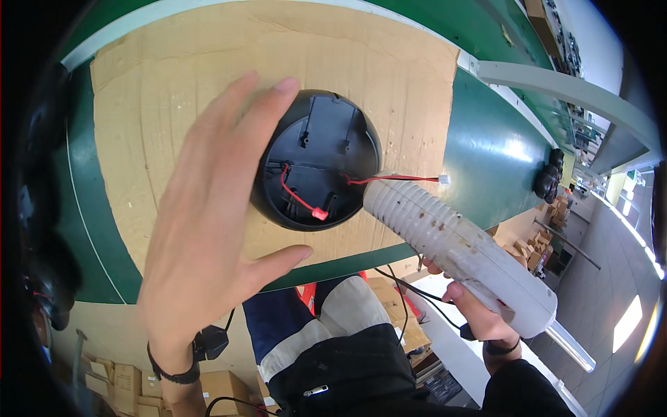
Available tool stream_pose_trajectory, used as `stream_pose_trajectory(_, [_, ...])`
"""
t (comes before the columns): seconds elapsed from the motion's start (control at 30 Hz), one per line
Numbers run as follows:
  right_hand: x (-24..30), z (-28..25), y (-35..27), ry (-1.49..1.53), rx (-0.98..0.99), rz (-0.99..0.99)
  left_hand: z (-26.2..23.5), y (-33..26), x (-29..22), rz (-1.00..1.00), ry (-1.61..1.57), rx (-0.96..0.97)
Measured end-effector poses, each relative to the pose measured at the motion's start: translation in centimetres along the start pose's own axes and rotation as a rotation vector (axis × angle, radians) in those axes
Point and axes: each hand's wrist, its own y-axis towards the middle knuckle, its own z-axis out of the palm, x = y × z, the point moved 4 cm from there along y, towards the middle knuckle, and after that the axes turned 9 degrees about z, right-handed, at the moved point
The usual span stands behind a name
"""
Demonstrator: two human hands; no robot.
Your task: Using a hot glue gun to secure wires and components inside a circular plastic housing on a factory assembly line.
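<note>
A round black plastic housing (323, 142) rests on the cardboard sheet, its hollow inside facing up. From it come two red-and-black wire leads, one ending in a red connector (319, 214), the other in a white connector (445, 180). My left hand (212, 184) is at the housing's left side, fingers and thumb spread; whether it touches the rim is unclear. In my right hand (479, 313) is a stained white hot glue gun (458, 240), with a clear glue stick (571, 346) poking out of its rear. Its front end reaches the housing's right rim, where the nozzle is hidden.
The cardboard sheet (153, 90) covers much of the green table (479, 153). A grey curved metal frame (556, 78) rises at the right, near dark rounded parts (549, 177). More dark parts line the left edge. Black cables hang below the table's front edge, above cardboard boxes (125, 386).
</note>
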Motion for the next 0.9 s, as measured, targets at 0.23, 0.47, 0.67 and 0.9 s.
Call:
stream_pose_trajectory(0.23, [1.2,-0.4,1.4,0.267,-0.044,0.278,2.5,-0.3,1.4,-0.119,-0.203,-0.051])
stream_pose_trajectory(0.47, [3.3,-1.2,3.0,-0.035,-0.025,0.009,2.7,-0.7,1.9,-0.131,-0.261,-0.052])
stream_pose_trajectory(0.67, [5.7,-2.1,4.7,-0.297,0.004,-0.233,3.0,-0.7,2.2,-0.113,-0.255,-0.056])
stream_pose_trajectory(0.9, [8.7,-2.3,7.4,-0.189,0.201,0.062,2.3,-1.0,2.4,-0.062,-0.188,-0.062])
